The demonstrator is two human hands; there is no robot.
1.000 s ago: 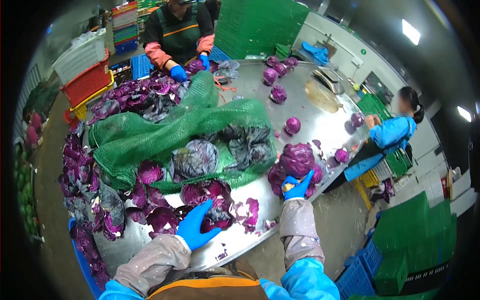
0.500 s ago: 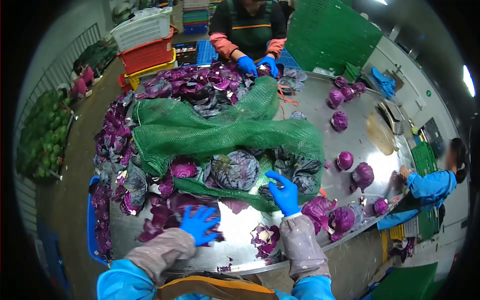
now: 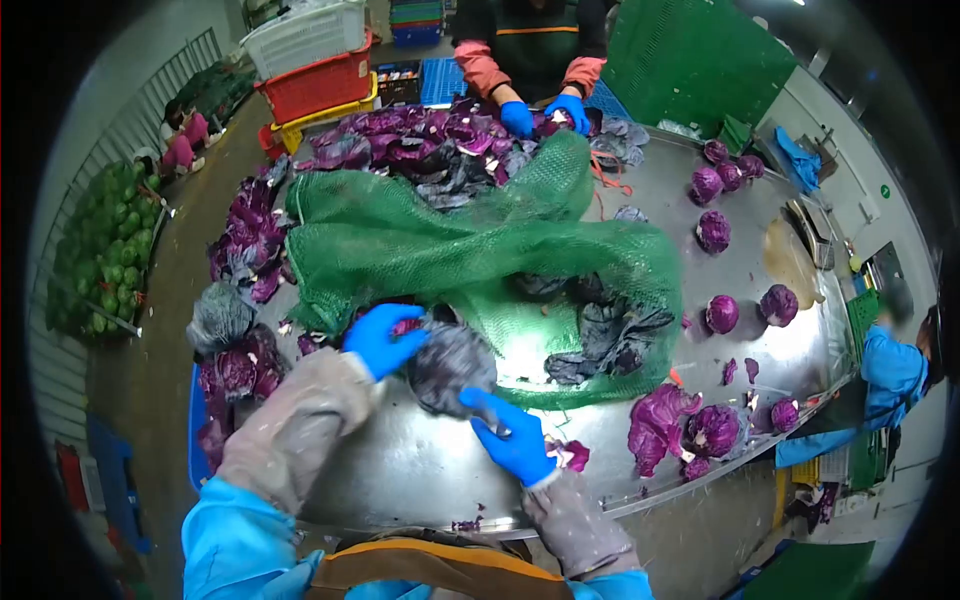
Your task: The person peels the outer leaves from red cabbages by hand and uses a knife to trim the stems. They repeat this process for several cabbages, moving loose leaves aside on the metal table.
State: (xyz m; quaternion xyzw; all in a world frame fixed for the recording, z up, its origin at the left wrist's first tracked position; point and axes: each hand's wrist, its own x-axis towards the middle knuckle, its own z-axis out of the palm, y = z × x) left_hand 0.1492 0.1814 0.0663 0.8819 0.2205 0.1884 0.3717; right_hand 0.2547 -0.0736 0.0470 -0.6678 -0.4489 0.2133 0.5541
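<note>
In the head view, the left hand (image 3: 385,342) and right hand (image 3: 510,437), half-open, touch opposite sides of a dark cabbage (image 3: 452,368), a loose two-handed grip, on the metal tabletop (image 3: 400,470) beside the green net (image 3: 480,260).

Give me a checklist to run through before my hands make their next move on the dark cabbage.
1. Left hand at the dark cabbage: ok, at its upper left side.
2. Right hand close by: ok, at its lower right edge.
3. Firm grip on both sides: cannot tell.
4. Cabbage fully free of the green net: cannot tell.
5. Near edge of the table free of purple scraps: not ok.
6. Co-worker's hands well away: ok, beyond the net.
</note>
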